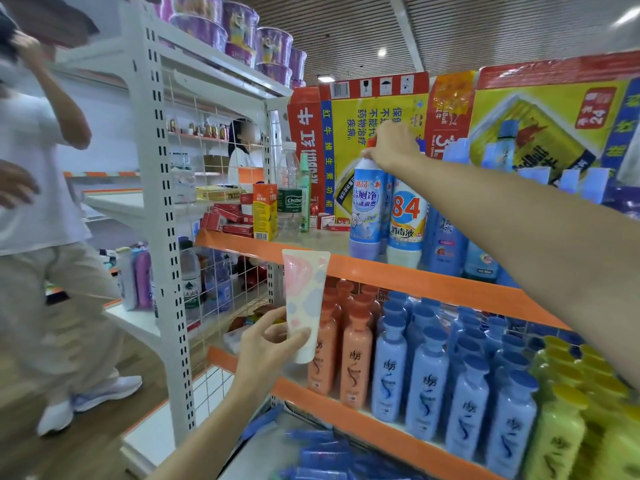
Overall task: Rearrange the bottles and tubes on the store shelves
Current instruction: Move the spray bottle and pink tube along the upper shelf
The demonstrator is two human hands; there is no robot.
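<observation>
The right hand (393, 147) grips the red cap of a blue cleaner bottle (367, 209) standing on the upper shelf (433, 277) beside the 84 disinfectant bottle (407, 220). The left hand (266, 344) holds a pink-and-blue tube (304, 299) upright, fingers wrapped round its lower end, in front of the shelf edge. Neither item looks placed yet; the rearranging seems mid-way, with the tube still needing a spot

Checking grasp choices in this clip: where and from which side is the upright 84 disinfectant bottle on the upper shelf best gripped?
Probably the neck, from above and the front. The 84 bottle stands upright at the shelf edge, hemmed in by the blue toilet cleaner bottle and other blue bottles, so its sides are blocked. The right hand grips the neighbour's top this way.
</observation>
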